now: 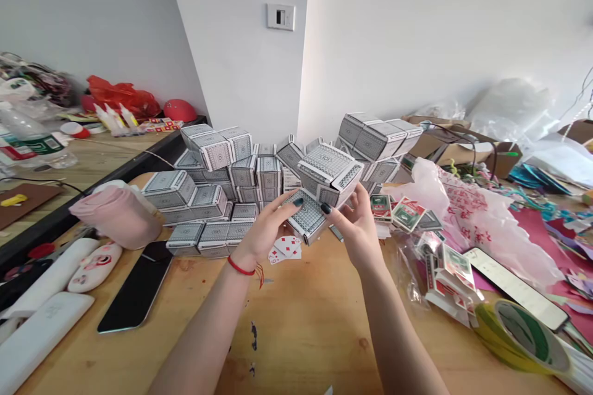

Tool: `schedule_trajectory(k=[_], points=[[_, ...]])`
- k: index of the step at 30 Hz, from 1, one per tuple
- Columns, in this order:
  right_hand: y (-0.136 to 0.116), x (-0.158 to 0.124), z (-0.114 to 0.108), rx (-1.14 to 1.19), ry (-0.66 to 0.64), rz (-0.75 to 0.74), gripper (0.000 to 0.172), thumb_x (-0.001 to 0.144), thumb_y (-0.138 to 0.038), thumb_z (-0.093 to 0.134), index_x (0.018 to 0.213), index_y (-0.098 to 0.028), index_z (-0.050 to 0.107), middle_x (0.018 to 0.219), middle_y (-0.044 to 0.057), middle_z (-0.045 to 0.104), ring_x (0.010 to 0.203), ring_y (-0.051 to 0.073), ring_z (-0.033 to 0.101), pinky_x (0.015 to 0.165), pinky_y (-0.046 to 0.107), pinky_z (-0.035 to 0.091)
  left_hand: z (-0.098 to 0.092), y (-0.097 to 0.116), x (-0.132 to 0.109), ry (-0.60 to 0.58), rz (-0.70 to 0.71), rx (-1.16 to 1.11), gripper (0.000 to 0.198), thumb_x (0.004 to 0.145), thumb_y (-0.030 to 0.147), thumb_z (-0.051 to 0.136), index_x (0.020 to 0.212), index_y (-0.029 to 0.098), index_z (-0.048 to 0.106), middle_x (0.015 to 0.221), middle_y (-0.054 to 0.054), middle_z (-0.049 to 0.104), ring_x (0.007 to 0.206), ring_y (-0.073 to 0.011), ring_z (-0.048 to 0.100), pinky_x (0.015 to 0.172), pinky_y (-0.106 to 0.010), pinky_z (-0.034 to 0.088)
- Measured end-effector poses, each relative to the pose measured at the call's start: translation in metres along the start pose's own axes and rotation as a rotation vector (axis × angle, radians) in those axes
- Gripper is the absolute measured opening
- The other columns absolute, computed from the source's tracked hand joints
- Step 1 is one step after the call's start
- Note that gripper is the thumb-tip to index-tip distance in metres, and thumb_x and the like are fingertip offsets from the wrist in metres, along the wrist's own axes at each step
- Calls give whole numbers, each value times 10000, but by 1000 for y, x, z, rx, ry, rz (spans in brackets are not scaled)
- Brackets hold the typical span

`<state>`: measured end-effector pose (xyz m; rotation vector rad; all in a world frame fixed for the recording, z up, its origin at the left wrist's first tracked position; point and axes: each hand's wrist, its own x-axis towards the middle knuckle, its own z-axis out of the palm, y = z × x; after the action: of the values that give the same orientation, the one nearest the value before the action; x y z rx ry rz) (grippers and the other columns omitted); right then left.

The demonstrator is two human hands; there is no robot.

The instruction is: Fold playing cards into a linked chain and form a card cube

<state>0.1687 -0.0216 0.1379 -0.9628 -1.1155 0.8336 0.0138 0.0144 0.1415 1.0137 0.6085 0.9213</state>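
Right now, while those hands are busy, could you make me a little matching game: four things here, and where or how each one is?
Things
1. Left hand
2. Red bracelet
3. Black-screened phone
4. Playing cards showing diamonds

Places and states
A. Around the left wrist
B. Faces up on the wooden table
C. Thumb on a gray patterned box
D. Lying screen up, to the left of the left forearm

Right pairs: 1-C, 2-A, 3-D, 4-B.

Table [306, 327] bears card blocks [184, 236], perhaps mouse [92, 271]
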Motion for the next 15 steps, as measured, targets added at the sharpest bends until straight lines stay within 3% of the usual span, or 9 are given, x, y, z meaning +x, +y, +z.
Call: schedule_trajectory(k=[7, 15], points=[[-1, 1, 2, 56, -35, 76, 551, 695, -341, 641, 1196, -241, 434, 1230, 87, 511, 986, 210, 567, 812, 346, 479, 5, -4, 2, 46, 78, -13, 414, 777, 347, 545, 1172, 222, 535, 951, -52, 654, 731, -166, 591, 550, -232, 456], [0, -1, 3, 40, -23, 105, 585, 711, -318, 608, 1252, -245, 399, 1190, 76, 554, 992, 214, 574, 816, 350, 483, 4, -3, 3, 91, 42, -34, 352, 773, 363, 531, 1068, 183, 599, 801, -24, 671, 561, -116, 555, 485, -214, 414]])
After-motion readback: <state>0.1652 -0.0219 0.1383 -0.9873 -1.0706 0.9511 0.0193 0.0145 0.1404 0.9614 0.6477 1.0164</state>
